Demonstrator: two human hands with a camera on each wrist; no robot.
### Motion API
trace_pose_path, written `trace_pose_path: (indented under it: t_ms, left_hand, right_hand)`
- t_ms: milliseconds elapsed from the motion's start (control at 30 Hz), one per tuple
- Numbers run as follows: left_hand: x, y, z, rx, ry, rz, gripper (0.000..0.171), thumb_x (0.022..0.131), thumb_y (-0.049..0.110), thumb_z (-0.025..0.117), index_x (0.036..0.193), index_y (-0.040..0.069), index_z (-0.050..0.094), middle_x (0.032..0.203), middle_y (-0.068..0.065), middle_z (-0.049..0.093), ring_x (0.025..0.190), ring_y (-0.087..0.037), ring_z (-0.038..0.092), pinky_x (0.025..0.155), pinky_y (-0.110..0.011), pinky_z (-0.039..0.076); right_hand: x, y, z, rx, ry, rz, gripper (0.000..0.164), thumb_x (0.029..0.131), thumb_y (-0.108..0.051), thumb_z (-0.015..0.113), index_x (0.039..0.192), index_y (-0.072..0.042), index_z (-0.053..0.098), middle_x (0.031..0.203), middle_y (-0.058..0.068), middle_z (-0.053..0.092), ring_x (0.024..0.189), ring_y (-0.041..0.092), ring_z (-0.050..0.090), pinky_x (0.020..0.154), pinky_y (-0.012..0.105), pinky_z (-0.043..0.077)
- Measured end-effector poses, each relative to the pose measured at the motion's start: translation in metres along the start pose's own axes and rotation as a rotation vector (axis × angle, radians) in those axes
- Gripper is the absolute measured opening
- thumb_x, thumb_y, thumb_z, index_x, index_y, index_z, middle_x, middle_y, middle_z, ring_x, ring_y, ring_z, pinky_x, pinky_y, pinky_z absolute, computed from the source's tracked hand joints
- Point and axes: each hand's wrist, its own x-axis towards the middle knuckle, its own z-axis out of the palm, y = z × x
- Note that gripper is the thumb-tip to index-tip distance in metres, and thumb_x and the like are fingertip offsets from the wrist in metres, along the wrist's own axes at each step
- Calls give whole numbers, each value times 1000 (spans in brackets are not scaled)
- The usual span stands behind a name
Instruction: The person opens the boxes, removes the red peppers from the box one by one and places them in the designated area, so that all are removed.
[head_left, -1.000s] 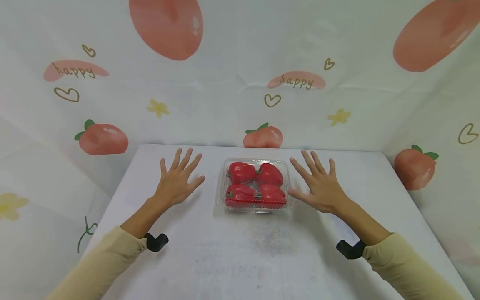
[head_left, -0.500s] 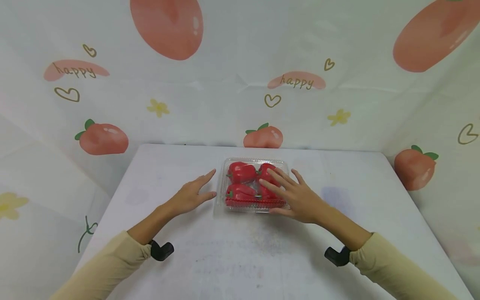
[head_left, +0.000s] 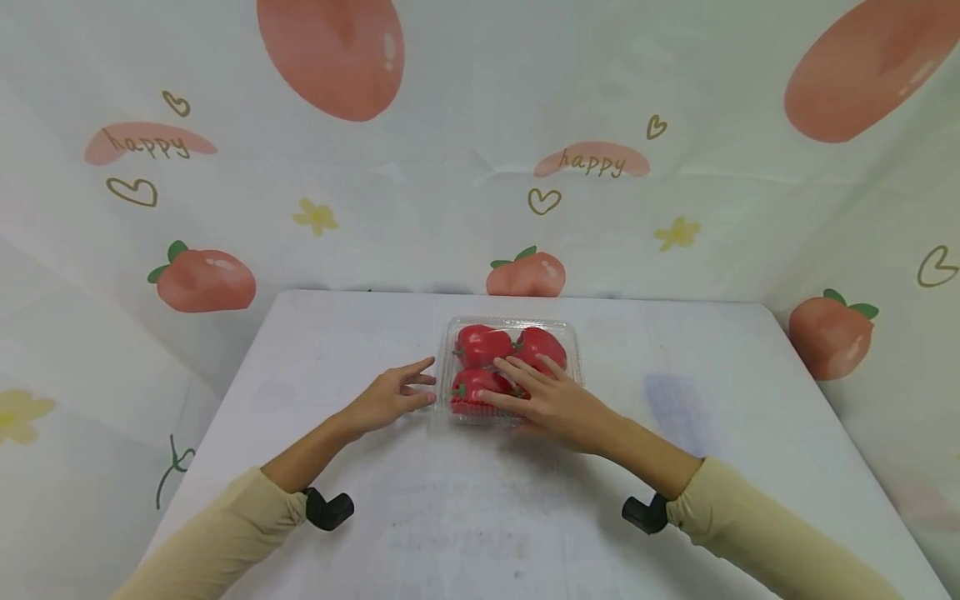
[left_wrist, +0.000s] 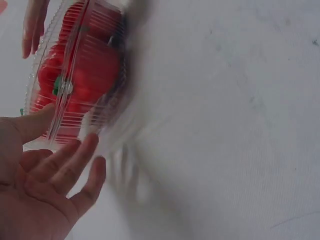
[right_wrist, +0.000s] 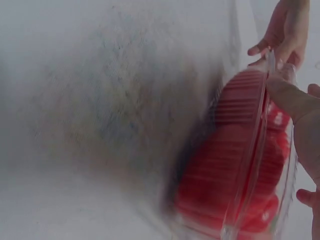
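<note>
A clear plastic clamshell container [head_left: 517, 322] lies on the white table with several red bell peppers [head_left: 483, 346] inside, green stems showing. My left hand [head_left: 386, 400] is at its left side, thumb and fingers slightly bent with fingertips right at the rim. In the left wrist view the thumb [left_wrist: 37, 125] overlaps the container's edge, while the fingers lie beside its lower part. My right hand [head_left: 564, 408] reaches over the front right of the lid, fingers extended and spread, hiding part of the front peppers. The right thumb [right_wrist: 287, 97] is near the rim in the right wrist view.
The white table [head_left: 465, 517] has faint smudges on its surface. Behind it hangs a pale cloth [head_left: 435, 183] printed with peaches, hearts and flowers. A black wrist mount sits on the left wrist [head_left: 327, 508] and another on the right [head_left: 647, 514].
Both hands have come inward and down from beside the container. The left is now at its left edge; the right has moved left over its front. The container has stayed in place.
</note>
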Motion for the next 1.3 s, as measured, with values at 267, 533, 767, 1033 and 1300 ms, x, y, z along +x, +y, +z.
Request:
trace_pose_path:
  t_ms: [267, 533, 767, 1033, 1300]
  left_hand:
    - [1, 2, 7, -193, 8, -91, 62, 97, 12, 65, 151, -1, 38, 107, -16, 71, 86, -22, 70, 82, -33, 60]
    - [0, -4, 6, -306, -10, -102, 57, 99, 7, 59, 150, -4, 36, 110, -21, 68, 83, -19, 68, 82, -34, 60]
    - [0, -7, 7, -354, -11, -133, 59, 98, 3, 59, 152, 0, 35, 108, -18, 68, 84, -21, 70, 82, -35, 60]
    - [-4, -1, 9, -396, -6, -170, 64, 95, -1, 61, 153, 5, 35, 107, -15, 67, 86, -26, 70, 82, -37, 60]
    - [-7, -2, 8, -411, -27, -153, 68, 95, 1, 63, 155, 6, 31, 112, -17, 64, 87, -24, 70, 83, -37, 60]
  right_hand:
    - [10, -7, 9, -16, 26, -45, 72, 76, -29, 88, 141, -31, 57, 144, 13, 52, 136, 28, 45, 109, 55, 41]
    - [15, -10, 15, -77, 9, -112, 76, 72, -26, 90, 141, -28, 58, 145, 13, 51, 135, 32, 46, 107, 53, 44]
    - [20, -13, 16, -87, 34, -124, 66, 75, -26, 88, 136, -27, 63, 143, 13, 54, 134, 31, 47, 106, 51, 45]
    - [26, -18, 23, -101, 91, -129, 57, 76, -22, 88, 130, -26, 68, 139, 11, 57, 132, 28, 49, 102, 46, 50]
    - [34, -26, 27, -99, 131, -82, 49, 76, -23, 88, 122, -24, 73, 132, 12, 58, 126, 27, 51, 97, 42, 53]
